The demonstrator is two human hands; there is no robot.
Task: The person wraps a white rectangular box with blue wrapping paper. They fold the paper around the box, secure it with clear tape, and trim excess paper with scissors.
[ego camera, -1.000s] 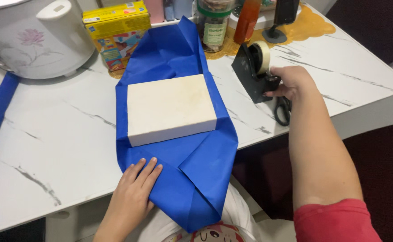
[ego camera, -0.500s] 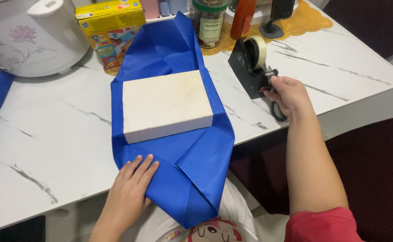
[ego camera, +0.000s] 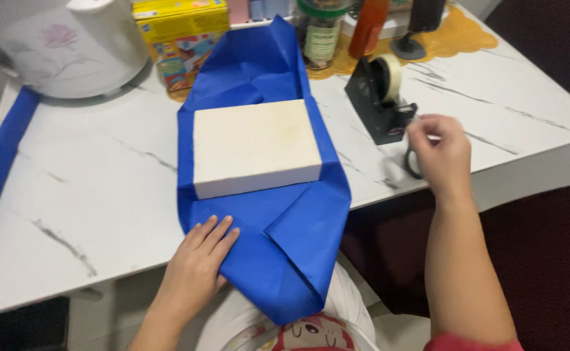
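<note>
From the head view, a white marble-patterned bench [ego camera: 90,195] carries a cream box [ego camera: 255,146] lying on blue wrapping paper [ego camera: 285,227], whose folded point hangs over the bench's near edge; bare bench lies left of the box. The left hand [ego camera: 197,263] presses flat, fingers spread, on the paper just in front of the box. Right of the box, the right hand [ego camera: 437,149], blurred, pinches beside the black tape dispenser [ego camera: 379,97] near the bench's right edge, with dark floor beyond; what the fingers grasp cannot be told.
</note>
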